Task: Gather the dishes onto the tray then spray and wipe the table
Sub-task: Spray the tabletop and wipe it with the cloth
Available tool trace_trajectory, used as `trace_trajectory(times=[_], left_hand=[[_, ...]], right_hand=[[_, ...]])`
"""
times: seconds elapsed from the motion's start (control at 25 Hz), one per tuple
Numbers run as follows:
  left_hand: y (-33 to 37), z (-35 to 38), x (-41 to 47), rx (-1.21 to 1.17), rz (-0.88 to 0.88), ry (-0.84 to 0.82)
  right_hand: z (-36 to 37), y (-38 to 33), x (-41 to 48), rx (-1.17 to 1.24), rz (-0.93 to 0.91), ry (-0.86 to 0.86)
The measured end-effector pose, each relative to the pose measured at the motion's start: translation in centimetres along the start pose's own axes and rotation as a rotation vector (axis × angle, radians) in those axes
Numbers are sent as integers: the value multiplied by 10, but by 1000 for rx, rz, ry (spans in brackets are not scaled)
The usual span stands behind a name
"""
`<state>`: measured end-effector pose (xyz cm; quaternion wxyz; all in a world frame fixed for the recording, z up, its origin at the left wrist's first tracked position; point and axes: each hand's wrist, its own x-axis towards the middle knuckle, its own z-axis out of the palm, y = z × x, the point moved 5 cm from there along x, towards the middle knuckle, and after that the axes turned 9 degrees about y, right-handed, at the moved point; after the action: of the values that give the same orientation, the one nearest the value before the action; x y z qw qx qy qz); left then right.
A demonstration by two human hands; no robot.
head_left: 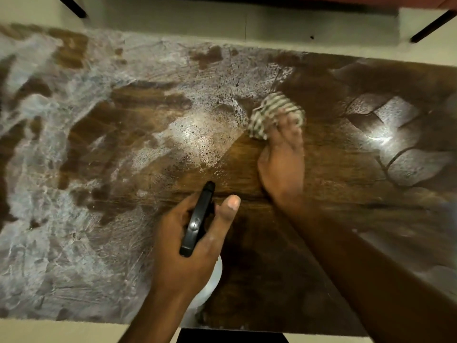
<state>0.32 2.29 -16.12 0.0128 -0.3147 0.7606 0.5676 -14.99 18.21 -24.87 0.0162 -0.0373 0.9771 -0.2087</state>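
your left hand grips one spray bottle, its black head jutting past your thumb. farther out, your right hand clutches one striped cloth, bunched beyond your fingertips on the foamy table.

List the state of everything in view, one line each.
table: wet, whitish spray film across left and middle, darker wood near centre.
spray bottle: held over the table, nozzle pointing away.
striped cloth: bunched, on the table, motion-blurred.
left grip: gripping the spray bottle.
right grip: gripping the striped cloth.
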Motion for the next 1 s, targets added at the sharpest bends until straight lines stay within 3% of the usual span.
trace_trajectory(times=[0.12,0.2,0.24,0.28,0.36,0.48,0.56,0.6,0.68,0.76,0.84,0.88,0.92,1.0], left_hand=[[8,5,14,52,11,52],[11,9,22,66,29,67],[11,11,25,63,16,62],[10,13,28,49,-11,52],[10,20,31,11,-74,31],[15,32,40,-1,-45,21],[17,37,45,-1,-36,47],[16,39,48,-4,-46,59],[18,40,54,1,-62,95],[20,39,59,15,-51,124],[19,37,62,22,-52,121],[17,35,63,13,-71,108],[16,34,64,-12,-100,94],[17,31,68,-60,-124,84]], right_hand=[[26,-61,-52,136,-664,-390],[20,-52,-50,93,-1074,-436],[16,-38,-33,1,-1137,-438],[12,-18,-9,-90,-1074,-472],[-4,31,49,-155,-711,-419],[-36,72,121,-55,-112,-54],[-27,48,131,-22,117,94],[-15,26,126,-18,129,99],[14,-28,96,-12,-126,-16],[39,-68,50,10,-605,-340],[40,-61,30,19,-1060,-563],[34,-47,39,-15,-1128,-581],[28,-27,56,-74,-1062,-562],[8,14,106,-136,-732,-409]])
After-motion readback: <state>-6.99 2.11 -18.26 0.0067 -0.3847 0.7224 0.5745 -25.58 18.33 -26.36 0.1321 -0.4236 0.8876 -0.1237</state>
